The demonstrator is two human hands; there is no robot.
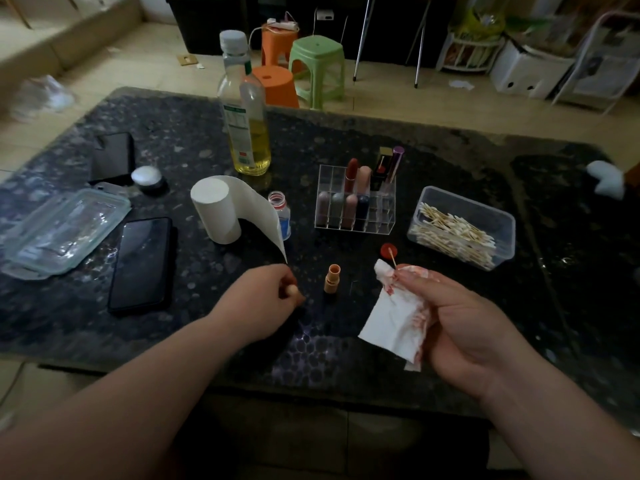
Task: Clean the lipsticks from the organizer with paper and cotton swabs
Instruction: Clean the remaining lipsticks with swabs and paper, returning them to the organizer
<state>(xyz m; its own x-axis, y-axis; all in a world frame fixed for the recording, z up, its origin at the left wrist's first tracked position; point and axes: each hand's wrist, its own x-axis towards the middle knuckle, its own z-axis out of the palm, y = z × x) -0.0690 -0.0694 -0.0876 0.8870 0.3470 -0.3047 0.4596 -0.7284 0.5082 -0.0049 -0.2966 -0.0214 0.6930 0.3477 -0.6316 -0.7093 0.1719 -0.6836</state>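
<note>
lipsticks (351, 178) stand upright in the back and middle rows of a clear organizer (379, 220), which sits on the dark stone table (467, 157) a little right of its middle. from where i stand, the biggest thing on top is a tall oil bottle (247, 133) toward the far edge, with yellow oil in its lower part. by the left edge lies a clear plastic box (65, 230). just beside it a dark phone (142, 265) lies flat, with a second phone (112, 157) further back. a paper roll (216, 211) stands on end left of the organizer, its loose sheet trailing toward the near edge. toward the right edge a clear tub (491, 216) holds a heap of cotton swabs (453, 233). the person's right hand (460, 320), near the front edge, has its fingers closed on a red-stained paper (394, 323) and also pinches one swab (393, 259), tip up. the left hand (263, 299) has its fingers curled, pinching a small peach piece (292, 290); what it is i cannot tell. between the hands an uncapped lipstick tube (333, 278) stands alone on the table. a small open bottle (280, 213) stands behind the roll's loose sheet, and a red cap (388, 251) lies in front of the organizer.
</note>
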